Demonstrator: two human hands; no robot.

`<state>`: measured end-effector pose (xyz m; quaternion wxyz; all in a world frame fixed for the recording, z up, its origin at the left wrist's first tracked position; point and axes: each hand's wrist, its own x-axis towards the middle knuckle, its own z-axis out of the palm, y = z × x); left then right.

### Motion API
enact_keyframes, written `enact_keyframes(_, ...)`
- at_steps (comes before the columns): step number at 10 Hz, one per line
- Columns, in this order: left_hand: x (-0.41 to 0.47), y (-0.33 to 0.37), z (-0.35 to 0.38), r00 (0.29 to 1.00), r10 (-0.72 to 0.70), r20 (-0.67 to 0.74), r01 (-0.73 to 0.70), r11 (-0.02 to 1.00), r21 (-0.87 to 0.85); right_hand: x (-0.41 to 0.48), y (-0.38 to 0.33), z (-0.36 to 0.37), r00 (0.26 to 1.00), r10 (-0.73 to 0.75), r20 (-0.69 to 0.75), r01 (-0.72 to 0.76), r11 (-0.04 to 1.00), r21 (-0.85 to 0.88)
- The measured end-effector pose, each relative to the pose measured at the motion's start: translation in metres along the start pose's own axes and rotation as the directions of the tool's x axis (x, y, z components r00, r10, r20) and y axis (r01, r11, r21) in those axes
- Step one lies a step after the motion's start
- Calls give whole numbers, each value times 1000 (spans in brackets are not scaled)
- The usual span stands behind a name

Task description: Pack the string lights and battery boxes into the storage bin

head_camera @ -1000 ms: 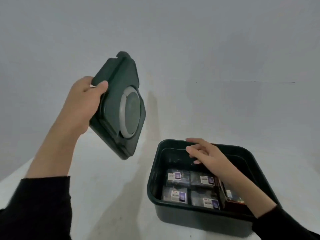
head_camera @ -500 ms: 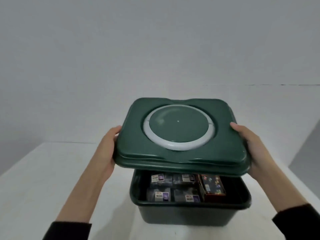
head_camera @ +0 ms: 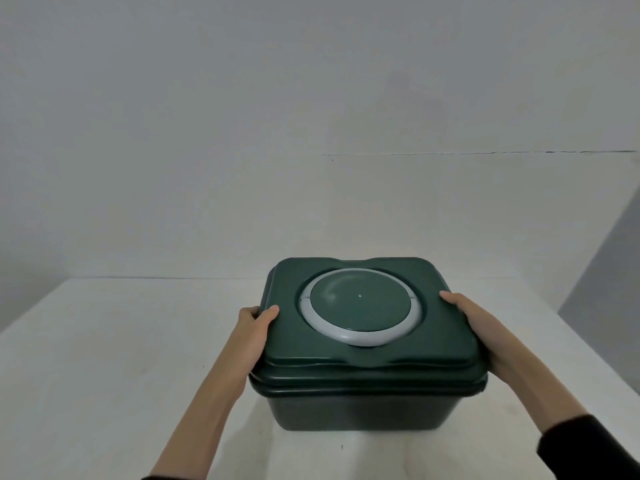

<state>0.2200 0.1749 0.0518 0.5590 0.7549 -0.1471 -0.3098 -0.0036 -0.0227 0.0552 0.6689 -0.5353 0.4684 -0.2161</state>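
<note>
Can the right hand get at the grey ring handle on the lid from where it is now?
Probably yes. The right hand rests on the lid's right edge, and the grey ring handle lies flat just beside it on top, with nothing covering it.

Dark green lid (head_camera: 367, 355), grey ring (head_camera: 360, 336).

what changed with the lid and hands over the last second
The lid went from tilted up in the left hand alone to held by both hands above the open bin, then came down onto it, hiding the packets inside. The right hand left the bin's inside and took the lid's right edge. The bin stayed on the table.
</note>
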Motion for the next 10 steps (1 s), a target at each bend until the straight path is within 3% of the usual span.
enact_keyframes(3,-2,-16,1,999,-30,-41,30,1000,-5,0,4,1,999,16,-32,-19,996,-84)
enact_keyframes(9,-5,-21,-2,1000,-22,-9,21,993,-113,7,17,-4,998,59,-28,-61,996,-66)
enact_keyframes(10,-17,-28,-6,996,59,-68,-63,997,-47,8,24,-6,992,-86,-97,70,985,-157)
